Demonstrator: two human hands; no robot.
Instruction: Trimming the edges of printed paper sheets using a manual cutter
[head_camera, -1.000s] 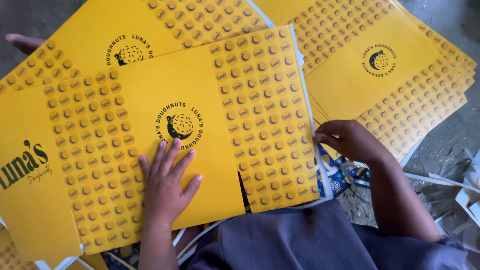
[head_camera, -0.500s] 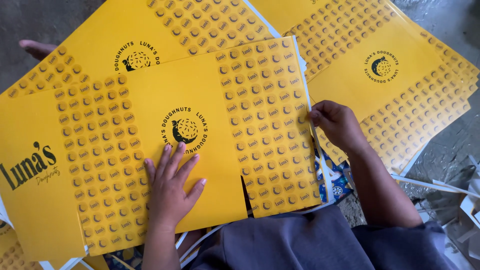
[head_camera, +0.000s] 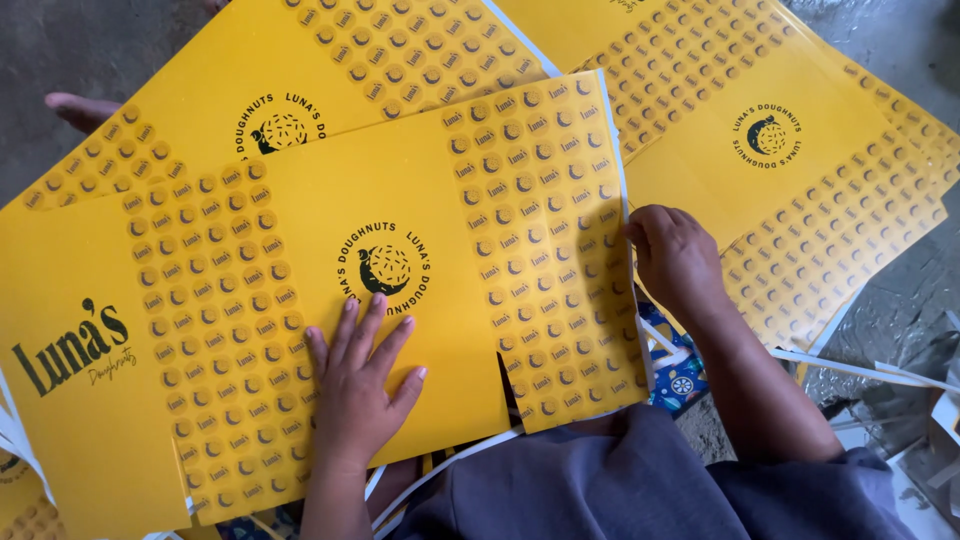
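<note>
Grey concrete floor (head_camera: 80, 45) showed at top left, and again at right edge, rough and dusty. White paper strips (head_camera: 850, 368) lay on floor at lower right. Small patch of blue patterned cloth (head_camera: 683, 385) peeked out low down. Soft daylight all over, no hard shadows.

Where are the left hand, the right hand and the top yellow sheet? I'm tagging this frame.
left hand (head_camera: 358, 392), head view, on the back of the hand.
right hand (head_camera: 676, 255), head view, on the back of the hand.
top yellow sheet (head_camera: 300, 190), head view, on its plain middle panel.
</note>
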